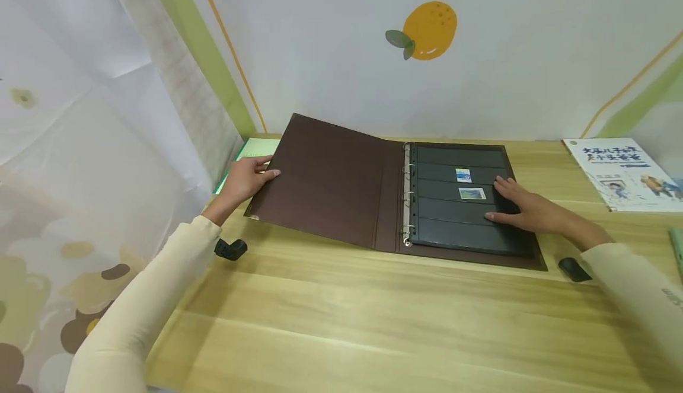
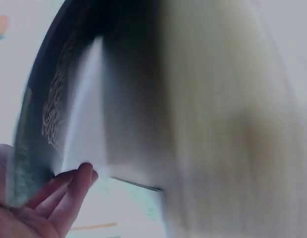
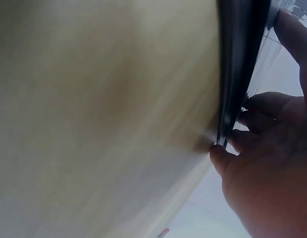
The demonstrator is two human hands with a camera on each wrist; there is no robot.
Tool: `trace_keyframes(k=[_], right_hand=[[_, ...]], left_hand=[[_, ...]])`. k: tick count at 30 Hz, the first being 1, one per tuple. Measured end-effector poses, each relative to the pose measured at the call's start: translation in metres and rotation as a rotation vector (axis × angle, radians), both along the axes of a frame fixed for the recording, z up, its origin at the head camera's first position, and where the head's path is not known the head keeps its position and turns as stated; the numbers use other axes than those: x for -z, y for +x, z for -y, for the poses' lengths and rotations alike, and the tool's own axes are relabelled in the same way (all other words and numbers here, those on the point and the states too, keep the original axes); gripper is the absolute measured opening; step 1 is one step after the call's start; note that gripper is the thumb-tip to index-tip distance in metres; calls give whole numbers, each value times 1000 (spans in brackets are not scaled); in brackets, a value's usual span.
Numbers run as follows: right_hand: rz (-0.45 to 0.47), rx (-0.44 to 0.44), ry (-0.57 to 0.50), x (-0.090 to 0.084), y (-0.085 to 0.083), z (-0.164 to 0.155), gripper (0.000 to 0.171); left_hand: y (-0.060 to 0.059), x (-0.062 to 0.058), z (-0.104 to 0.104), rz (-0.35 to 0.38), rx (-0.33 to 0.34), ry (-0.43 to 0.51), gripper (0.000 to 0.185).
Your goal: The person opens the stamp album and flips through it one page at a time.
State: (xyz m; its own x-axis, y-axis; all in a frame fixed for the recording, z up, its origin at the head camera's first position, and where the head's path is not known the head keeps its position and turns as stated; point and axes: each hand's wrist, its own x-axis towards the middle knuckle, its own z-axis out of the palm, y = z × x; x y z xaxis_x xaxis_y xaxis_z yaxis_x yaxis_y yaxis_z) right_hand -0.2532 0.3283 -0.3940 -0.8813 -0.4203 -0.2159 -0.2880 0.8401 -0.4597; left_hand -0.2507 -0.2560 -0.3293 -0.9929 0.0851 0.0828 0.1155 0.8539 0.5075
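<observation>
A dark brown ring-binder stamp album (image 1: 325, 179) lies spread on the table, its left cover tilted up off the surface. My left hand (image 1: 242, 181) pinches that cover's outer edge, thumb on the inner side. The left wrist view shows its fingers (image 2: 69, 198) at the dark cover edge. On the right lies a black pocket page (image 1: 453, 230), held by metal rings (image 1: 407, 197). Two small stamps (image 1: 472, 194) sit in its strips. My right hand (image 1: 533, 210) rests on the page's right side, fingers spread. In the right wrist view, its fingers (image 3: 267, 104) touch the album's edge.
A white illustrated booklet (image 1: 629, 173) lies at the right rear. A green-edged paper item (image 1: 261, 147) is partly hidden behind the raised cover. Black wrist devices (image 1: 231, 249) show beside both wrists. A printed cloth wall (image 1: 331, 55) borders the wooden table (image 1: 341, 316) at the back.
</observation>
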Motion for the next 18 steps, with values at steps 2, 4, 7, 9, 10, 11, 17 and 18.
trace_keyframes(k=[2, 4, 7, 9, 10, 11, 17, 18], right_hand=[[-9, 9, -2, 1, 3, -1, 102], [-14, 15, 5, 1, 6, -2, 102], [-30, 14, 12, 2, 9, -4, 101], [-44, 13, 16, 2, 10, -5, 100], [-53, 11, 15, 3, 10, -6, 99], [-61, 10, 14, 3, 10, -5, 99], [-82, 20, 26, 3, 7, 0, 99], [-86, 20, 27, 4, 6, 1, 99]], left_hand=[[1, 9, -2, -50, 22, -73, 51], [2, 19, -5, -84, 45, -143, 50], [3, 34, -9, -78, 63, -208, 54], [3, 40, -12, -60, 70, -236, 58], [3, 42, -14, -51, 70, -241, 60], [2, 43, -15, -44, 71, -247, 62], [-5, 49, -17, -40, 168, -244, 57], [-6, 50, -17, -38, 187, -249, 55]])
